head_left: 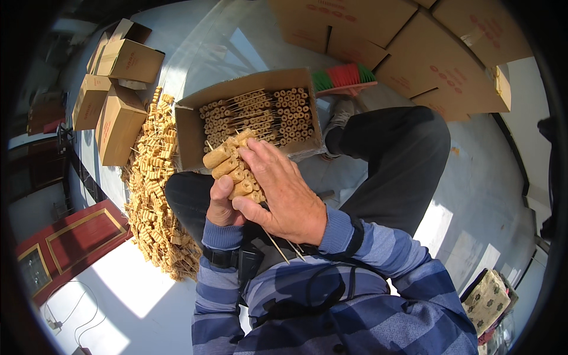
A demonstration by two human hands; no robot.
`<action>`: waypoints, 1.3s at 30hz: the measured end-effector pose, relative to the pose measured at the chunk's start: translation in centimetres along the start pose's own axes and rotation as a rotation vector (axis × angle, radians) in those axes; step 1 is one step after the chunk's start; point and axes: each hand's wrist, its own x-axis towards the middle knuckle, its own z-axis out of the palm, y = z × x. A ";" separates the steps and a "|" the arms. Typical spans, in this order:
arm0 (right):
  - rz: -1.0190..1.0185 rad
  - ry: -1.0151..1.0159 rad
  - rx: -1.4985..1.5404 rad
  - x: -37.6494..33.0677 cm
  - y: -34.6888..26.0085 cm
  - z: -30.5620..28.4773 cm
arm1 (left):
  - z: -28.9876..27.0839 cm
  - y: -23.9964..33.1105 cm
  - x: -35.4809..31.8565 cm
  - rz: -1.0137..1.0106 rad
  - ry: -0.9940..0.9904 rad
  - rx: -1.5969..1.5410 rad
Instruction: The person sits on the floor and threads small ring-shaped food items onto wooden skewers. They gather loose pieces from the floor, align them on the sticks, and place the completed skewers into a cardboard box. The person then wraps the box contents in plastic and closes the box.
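Both of my hands are closed around a bundle of skewers (228, 165) threaded with tan, hollow, tube-shaped pieces. My left hand (222, 204) grips it from the left, with its thumb up against the pieces and most of its fingers hidden. Across the right side of the bundle lies my right hand (287, 195), its fingers pressed on the pieces. Thin bare sticks poke out below, toward my lap. Just beyond the bundle stands an open cardboard box (254, 81). Inside it, similar skewers (254, 112) are packed in rows, some showing their round hollow ends.
A long heap of loose skewers (155, 201) covers the floor at left. Behind it stand several cardboard boxes (121, 127). More large cartons (426, 65) fill the far right. A red-and-green bristled broom head (344, 77) lies beside the open box. My bent legs (396, 154) flank the work.
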 end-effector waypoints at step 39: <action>-0.055 0.035 -0.093 0.3 1.9 -3.1 | -3.8 -8.5 21.6 -0.227 -0.621 2.012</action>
